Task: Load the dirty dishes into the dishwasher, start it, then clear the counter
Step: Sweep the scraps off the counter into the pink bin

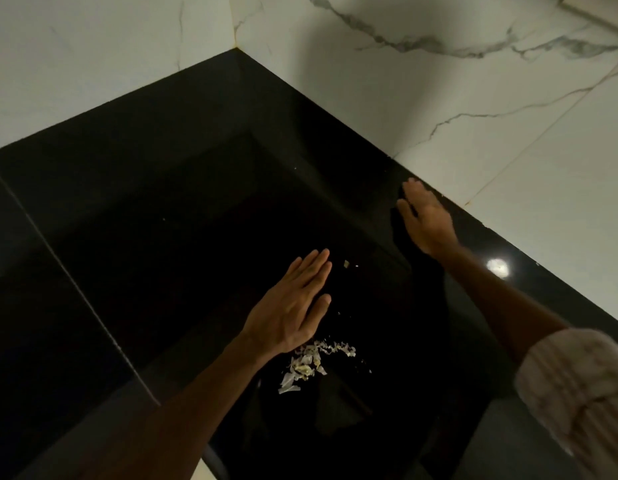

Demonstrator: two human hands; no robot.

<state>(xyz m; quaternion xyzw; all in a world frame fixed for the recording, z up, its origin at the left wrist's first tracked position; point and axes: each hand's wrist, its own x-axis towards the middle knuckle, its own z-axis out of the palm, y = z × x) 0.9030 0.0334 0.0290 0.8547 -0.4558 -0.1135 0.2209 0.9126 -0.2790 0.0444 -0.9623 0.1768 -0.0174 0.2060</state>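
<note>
On the black counter (162,188), food scraps (309,363) lay just near of the left hand (293,306), flat with fingers together. The right hand (427,220), likewise flat, should sweep leftward, gathering stray crumbs (347,264) into one pile.

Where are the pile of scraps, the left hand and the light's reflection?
pile of scraps (309,367), head view, middle of the pale heap.
left hand (293,306), head view, back of the hand.
light's reflection (498,267), head view, centre of the bright spot.
</note>
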